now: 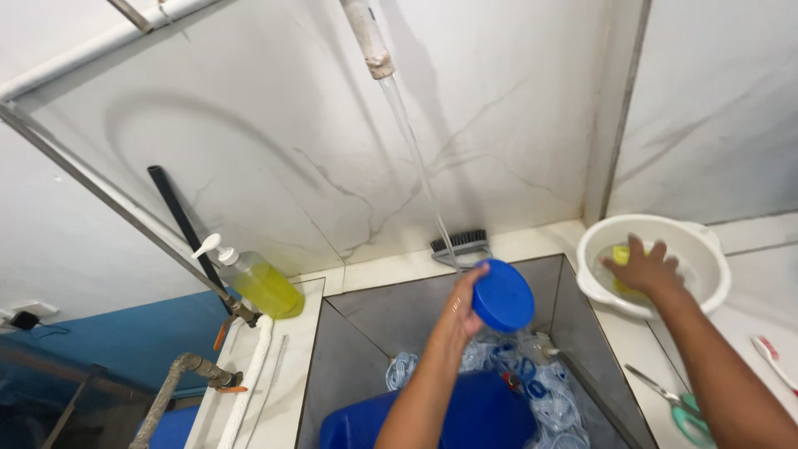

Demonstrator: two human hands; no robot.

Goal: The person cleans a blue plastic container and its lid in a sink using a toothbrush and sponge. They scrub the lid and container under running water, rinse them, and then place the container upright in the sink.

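Holding blue lid [504, 296] in left fingers [470, 287] | right hand [644, 268] on yellow sponge [620, 254]

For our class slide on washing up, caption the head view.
Left hand holds a blue lid over the sink; right hand presses a yellow sponge in a white basin.

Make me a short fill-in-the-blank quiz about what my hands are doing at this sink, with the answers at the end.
1. The left hand holds a round lid whose colour is ____.
2. The right hand reaches into a white ____ on the counter.
3. Under the right hand lies a sponge coloured ____.
4. The pump bottle left of the sink holds ____ liquid.

Missing words: blue; basin; yellow; yellow
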